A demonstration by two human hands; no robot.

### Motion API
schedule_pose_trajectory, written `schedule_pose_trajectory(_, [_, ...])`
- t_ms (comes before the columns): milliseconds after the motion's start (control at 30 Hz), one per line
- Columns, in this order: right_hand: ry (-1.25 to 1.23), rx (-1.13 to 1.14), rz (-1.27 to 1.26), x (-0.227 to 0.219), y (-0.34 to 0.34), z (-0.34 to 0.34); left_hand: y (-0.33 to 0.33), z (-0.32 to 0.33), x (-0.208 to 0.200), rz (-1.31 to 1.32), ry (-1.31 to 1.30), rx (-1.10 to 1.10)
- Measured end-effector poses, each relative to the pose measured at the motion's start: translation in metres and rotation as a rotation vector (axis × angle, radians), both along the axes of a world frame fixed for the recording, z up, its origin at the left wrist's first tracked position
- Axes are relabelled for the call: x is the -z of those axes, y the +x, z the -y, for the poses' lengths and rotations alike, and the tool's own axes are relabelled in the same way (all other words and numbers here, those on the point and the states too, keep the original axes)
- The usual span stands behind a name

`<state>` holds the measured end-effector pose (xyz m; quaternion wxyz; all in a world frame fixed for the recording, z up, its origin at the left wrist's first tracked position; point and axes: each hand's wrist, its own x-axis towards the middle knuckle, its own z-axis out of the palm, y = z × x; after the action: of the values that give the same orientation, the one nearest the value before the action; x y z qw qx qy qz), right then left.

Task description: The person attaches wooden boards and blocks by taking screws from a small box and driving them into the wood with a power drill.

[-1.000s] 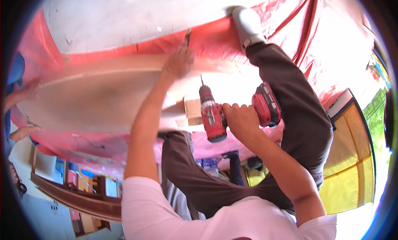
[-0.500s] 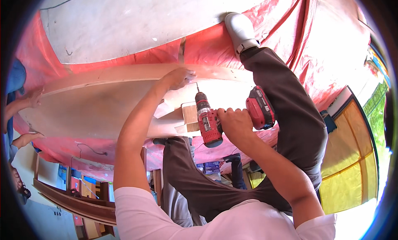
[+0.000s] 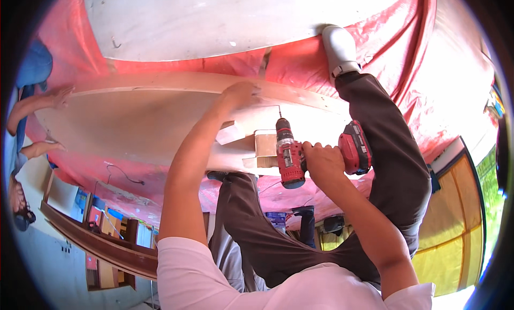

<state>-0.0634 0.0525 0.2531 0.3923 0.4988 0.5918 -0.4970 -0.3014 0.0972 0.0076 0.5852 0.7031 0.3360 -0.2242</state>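
Observation:
My right hand (image 3: 324, 163) is wrapped round the grip of a red cordless drill (image 3: 292, 157), its battery to the right and its thin bit pointing away from me. Beyond the bit, a long curved wooden strip (image 3: 176, 83) runs along the far edge of a pale panel (image 3: 123, 122). My left hand (image 3: 239, 95) is at this strip, left of the bit and apart from the drill. Motion smears its fingers, so whether they hold anything does not show. A wooden block (image 3: 266, 144) sits beside the drill, and a pale offcut (image 3: 230, 132) lies near my left forearm.
Another person's hands (image 3: 60, 97) rest on the panel's left end. Red sheeting (image 3: 300, 66) lies under the work, with a large whitish panel (image 3: 214, 26) beyond it. My shoe (image 3: 339, 47) is at the far right. Brown wooden framing (image 3: 101, 240) stands at the lower left.
The whole view has shifted, moving the scene right. The gap between my left hand and the drill bit has widened. My right hand keeps its hold on the drill.

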Motion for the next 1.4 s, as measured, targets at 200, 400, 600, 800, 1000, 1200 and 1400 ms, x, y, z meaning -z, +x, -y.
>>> schedule_pose_trajectory(200, [0.023, 0.005, -0.014, -0.003, -0.002, -0.003, -0.094, -0.038, -0.013, -0.448, 0.103, -0.136])
schedule_pose_trajectory(400, [0.033, -0.002, -0.014, -0.003, -0.002, 0.0, -0.123, -0.057, -0.001, -0.649, 0.121, -0.056])
schedule_pose_trajectory(600, [-0.045, -0.03, 0.016, -0.001, -0.004, -0.004, -0.039, -0.024, 0.03, -0.486, 0.114, 0.016])
schedule_pose_trajectory(800, [-0.065, -0.088, 0.016, -0.006, -0.008, -0.013, -0.009, 0.001, 0.008, -0.381, 0.143, -0.007])
schedule_pose_trajectory(1000, [-0.023, -0.064, -0.015, -0.007, -0.006, -0.01, -0.014, -0.012, -0.023, -0.26, 0.147, -0.349])
schedule_pose_trajectory(1200, [0.033, -0.018, -0.022, -0.005, -0.003, -0.001, -0.079, -0.1, -0.013, -0.437, 0.587, -0.623])
schedule_pose_trajectory(1400, [-0.013, -0.037, 0.021, -0.004, -0.009, -0.004, -0.156, -0.084, -0.018, -0.57, 0.714, -0.527])
